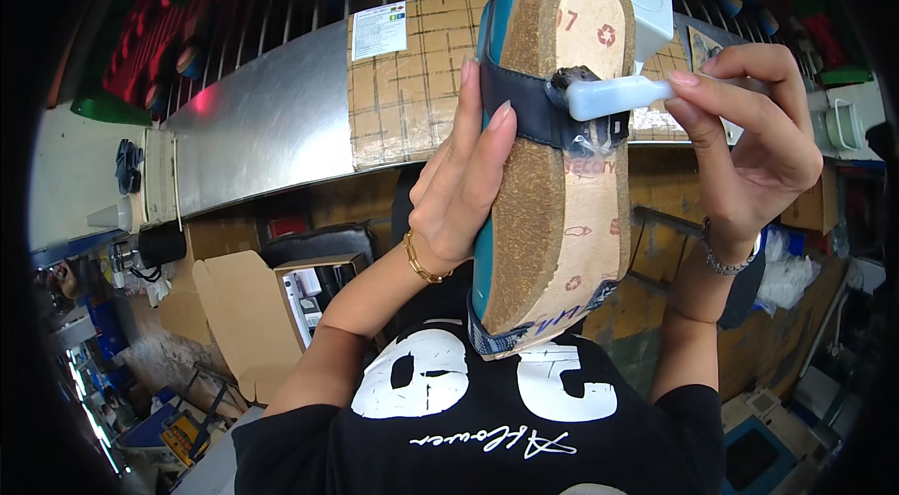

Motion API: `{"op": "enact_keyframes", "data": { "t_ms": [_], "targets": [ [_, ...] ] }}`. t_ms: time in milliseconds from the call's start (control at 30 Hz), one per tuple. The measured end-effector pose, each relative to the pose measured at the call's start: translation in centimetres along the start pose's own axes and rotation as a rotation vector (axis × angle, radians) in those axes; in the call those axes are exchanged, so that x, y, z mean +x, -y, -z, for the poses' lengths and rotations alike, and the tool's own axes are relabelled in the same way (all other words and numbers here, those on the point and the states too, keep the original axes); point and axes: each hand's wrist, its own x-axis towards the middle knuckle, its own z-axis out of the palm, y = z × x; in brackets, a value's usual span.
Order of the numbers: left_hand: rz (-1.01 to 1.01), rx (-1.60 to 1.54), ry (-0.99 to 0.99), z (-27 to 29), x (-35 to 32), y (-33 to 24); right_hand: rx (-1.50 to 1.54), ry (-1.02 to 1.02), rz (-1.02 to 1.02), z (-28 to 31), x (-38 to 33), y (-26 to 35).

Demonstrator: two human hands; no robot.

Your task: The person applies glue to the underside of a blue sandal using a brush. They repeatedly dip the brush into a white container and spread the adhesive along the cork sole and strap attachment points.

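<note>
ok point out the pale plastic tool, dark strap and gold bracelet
Pale plastic tool (613, 98), head view: its broad part
Dark strap (524, 108), head view: left stretch
Gold bracelet (414, 259), head view: middle links

A shiny metal worktop is stretching across the upper half, with a line-marked cardboard sheet covering its middle and bearing a white label. Lower left, a cardboard box is standing open; crumpled plastic is bunching at right.

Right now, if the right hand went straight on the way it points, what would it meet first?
The right hand, pale tool leading, would likely meet the shoe first, at its dark strap. Depth is unclear; the tool may already touch.
</note>
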Motion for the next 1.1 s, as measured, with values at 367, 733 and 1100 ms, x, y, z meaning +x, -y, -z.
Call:
{"op": "enact_keyframes", "data": {
  "t_ms": [367,733,1100],
  "targets": [
    [0.003,-0.15,0.133,-0.3,0.4,-1.1,0.187,0.219,-0.001,1.4,0.5,-0.2],
    [-0.113,0.204,-0.074,0.2,1.8,-2.0,0.18,-0.069,-0.354,-1.8,-1.4,2.7],
    [-0.762,0.731,-0.174,0.7,1.7,-3.0,-0.096,-0.127,-0.074,-2.2,-0.4,3.0]
  ]
}}
